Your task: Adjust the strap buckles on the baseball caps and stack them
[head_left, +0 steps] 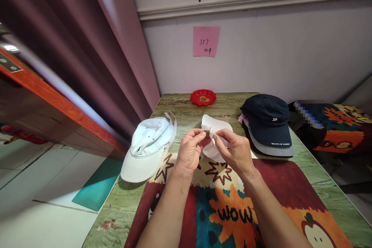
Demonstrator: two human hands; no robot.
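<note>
A white cap [216,121] lies on the table in front of me, its brim pointing away and much of it hidden behind my hands. My left hand [188,149] is closed in a pinch at a small brownish buckle [207,133] on the cap's strap. From the other side, the fingertips of my right hand [236,151] grip the thin white strap [212,133] beside the buckle. Both hands are close together above the cap. Whether the strap runs through the buckle is too small to tell.
To the left lies a pale cap [148,143] with a loose strap. Stacked caps, a navy one [266,114] on top, stand at right. A red scalloped dish [202,97] is at the back. A colourful mat [180,217] covers the table's [110,209] near part.
</note>
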